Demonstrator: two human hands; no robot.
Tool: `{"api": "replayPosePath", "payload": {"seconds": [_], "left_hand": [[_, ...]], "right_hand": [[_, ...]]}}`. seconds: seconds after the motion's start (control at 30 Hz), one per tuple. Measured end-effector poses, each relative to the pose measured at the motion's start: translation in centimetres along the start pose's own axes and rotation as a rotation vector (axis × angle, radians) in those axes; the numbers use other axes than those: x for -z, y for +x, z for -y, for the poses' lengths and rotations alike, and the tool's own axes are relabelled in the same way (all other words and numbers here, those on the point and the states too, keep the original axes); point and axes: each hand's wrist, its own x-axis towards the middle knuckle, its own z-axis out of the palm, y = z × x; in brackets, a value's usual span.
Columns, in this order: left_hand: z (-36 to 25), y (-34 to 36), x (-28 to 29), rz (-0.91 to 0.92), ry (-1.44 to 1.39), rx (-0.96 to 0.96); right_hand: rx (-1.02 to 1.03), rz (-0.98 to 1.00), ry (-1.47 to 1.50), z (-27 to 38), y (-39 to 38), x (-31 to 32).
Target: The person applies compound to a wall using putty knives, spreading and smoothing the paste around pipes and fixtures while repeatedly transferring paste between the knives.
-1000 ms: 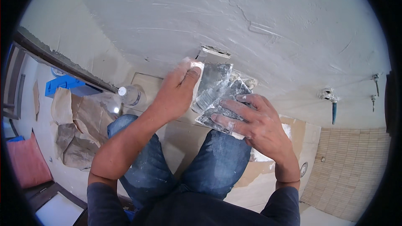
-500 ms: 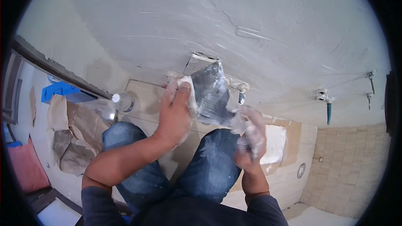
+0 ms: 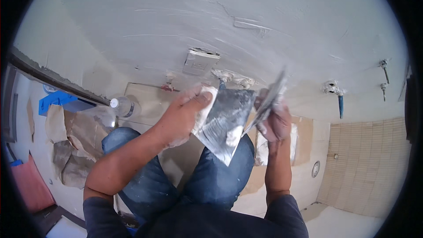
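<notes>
The left hand (image 3: 190,108), at the centre of the frame, is clamped on a flat grey metal scraper blade (image 3: 222,111): the thumb presses the white-caked left edge, and the blade extends rightward from the grip, tilted, its lowest corner above the blue denim knee (image 3: 218,172). A small white lump of paste (image 3: 234,135) sits near its lower right edge.

Right of centre, the right hand (image 3: 276,121) is closed on a second thin metal blade (image 3: 269,99) — blurred, nearly edge-on — which slants from above the grip down left to the lump; whether it touches the paste I cannot tell.

A white rectangular wall plate (image 3: 200,63), above centre, bears a faint mark too small to read. Left of centre stands a clear plastic bottle with a white cap (image 3: 123,105) — any label is indistinct.
</notes>
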Motion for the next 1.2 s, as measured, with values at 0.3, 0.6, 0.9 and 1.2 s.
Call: {"api": "replayPosePath", "payload": {"seconds": [0.3,0.6,0.9,1.2], "left_hand": [[-3.2,-1.3,0.5,-0.186,0.025,-0.177],[-3.5,-2.2,-1.0,-0.293,0.942,-0.683],[-5.6,-2.5,-1.9,-0.545,0.91,-0.86],[-17.3,-3.4,0.4,-0.813,1.983,-2.074]], "right_hand": [[-0.245,-0.066,-0.718,1.9,-1.8,-0.9],[0.766,0.269,-2.144,2.9,-2.1,-8.3],[0.629,0.342,-2.092,1.9,-1.9,-6.7],[0.076,-0.169,-0.159,1.5,-5.0,-2.9]]}}
